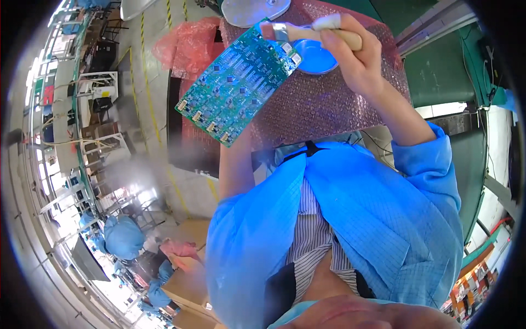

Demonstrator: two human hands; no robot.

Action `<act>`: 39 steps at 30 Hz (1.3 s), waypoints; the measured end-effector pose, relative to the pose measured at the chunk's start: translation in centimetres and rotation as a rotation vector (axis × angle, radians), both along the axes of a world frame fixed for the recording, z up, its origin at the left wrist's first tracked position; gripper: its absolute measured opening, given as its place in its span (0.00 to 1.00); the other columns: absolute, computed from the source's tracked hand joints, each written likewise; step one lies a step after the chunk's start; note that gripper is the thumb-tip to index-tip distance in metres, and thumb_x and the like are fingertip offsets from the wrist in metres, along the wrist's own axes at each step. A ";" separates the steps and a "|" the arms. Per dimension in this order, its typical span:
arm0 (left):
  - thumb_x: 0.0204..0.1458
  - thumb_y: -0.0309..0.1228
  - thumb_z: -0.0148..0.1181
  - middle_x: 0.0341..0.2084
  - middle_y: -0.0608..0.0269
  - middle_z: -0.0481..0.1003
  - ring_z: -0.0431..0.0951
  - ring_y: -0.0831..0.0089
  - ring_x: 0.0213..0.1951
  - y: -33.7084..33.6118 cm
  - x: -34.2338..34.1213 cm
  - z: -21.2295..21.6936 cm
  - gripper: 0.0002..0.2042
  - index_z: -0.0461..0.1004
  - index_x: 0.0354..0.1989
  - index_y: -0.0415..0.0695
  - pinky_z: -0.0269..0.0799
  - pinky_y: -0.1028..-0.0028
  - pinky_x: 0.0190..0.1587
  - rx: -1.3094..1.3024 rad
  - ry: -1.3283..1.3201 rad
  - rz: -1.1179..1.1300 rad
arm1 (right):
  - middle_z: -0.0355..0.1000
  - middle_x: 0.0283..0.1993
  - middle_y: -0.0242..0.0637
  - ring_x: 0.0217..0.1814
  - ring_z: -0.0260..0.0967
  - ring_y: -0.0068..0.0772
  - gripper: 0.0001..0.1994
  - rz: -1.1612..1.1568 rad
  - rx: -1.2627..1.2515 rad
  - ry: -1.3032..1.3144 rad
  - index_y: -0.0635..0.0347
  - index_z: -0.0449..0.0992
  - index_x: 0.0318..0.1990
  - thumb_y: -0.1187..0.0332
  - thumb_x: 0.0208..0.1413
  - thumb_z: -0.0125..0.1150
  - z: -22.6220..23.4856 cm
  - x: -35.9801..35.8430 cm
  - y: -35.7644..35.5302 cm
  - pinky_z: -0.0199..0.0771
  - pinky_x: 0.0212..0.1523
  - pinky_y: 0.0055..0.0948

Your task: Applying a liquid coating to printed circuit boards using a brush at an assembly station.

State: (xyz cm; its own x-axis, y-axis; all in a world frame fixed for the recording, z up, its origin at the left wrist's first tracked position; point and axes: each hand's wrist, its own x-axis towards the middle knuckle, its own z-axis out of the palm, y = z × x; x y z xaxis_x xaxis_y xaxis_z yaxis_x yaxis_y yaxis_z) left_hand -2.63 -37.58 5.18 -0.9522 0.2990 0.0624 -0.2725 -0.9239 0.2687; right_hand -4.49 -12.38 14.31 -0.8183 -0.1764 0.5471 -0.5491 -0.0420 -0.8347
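Note:
A green circuit board [233,85], thick with small parts and with white connectors along its lower-left edge, is tilted up in front of me. My left forearm [235,167] runs up behind it; the left hand is hidden there and bears the board. Closed around the pale wooden handle of a flat brush [296,33], my right hand [356,55] has a white covering on one finger. The brush's reddish-brown bristles meet the board's upper corner, beside its metal ferrule. Behind the brush, a round dish [319,59] glows bright blue, partly covered by the board and hand.
Pink bubble wrap [323,109] covers the work surface, and a crumpled sheet [189,46] lies at its left. A pale rounded panel [255,12] is at the far edge. Cardboard boxes [189,288] stand lower left. Other people in blue work farther off at left.

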 end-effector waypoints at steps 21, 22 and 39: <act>0.53 0.42 0.40 0.56 0.48 0.51 0.51 0.52 0.57 2.1 -0.5 0.5 0.25 0.52 0.56 0.40 0.43 0.53 0.58 0.106 -0.047 -0.049 | 0.64 0.25 0.29 0.27 0.58 0.14 0.07 0.125 0.122 -0.158 0.63 0.70 0.35 0.70 0.52 0.48 -0.5 1.1 0.5 0.58 0.27 0.15; 0.53 0.42 0.40 0.56 0.48 0.51 0.52 0.52 0.57 1.0 0.7 0.7 0.25 0.52 0.56 0.40 0.43 0.53 0.58 0.113 -0.049 -0.047 | 0.63 0.24 0.28 0.25 0.56 0.14 0.07 0.107 0.100 -0.095 0.63 0.70 0.34 0.71 0.52 0.46 -1.3 1.5 0.3 0.56 0.26 0.16; 0.53 0.42 0.39 0.53 0.50 0.57 0.56 0.55 0.55 1.7 1.0 2.2 0.23 0.56 0.53 0.40 0.49 0.56 0.57 0.012 -0.080 0.040 | 0.65 0.25 0.27 0.26 0.58 0.13 0.07 0.049 -0.026 -0.161 0.64 0.71 0.33 0.72 0.50 0.47 -0.8 3.3 1.0 0.58 0.28 0.14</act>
State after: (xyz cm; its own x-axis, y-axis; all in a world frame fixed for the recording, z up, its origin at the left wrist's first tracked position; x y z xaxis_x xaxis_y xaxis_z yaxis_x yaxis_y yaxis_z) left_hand -1.60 -35.86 7.38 -0.9655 0.2603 -0.0111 -0.2555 -0.9376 0.2359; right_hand -1.22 -11.34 13.50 -0.8865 -0.2057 0.4144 -0.4049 -0.0884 -0.9101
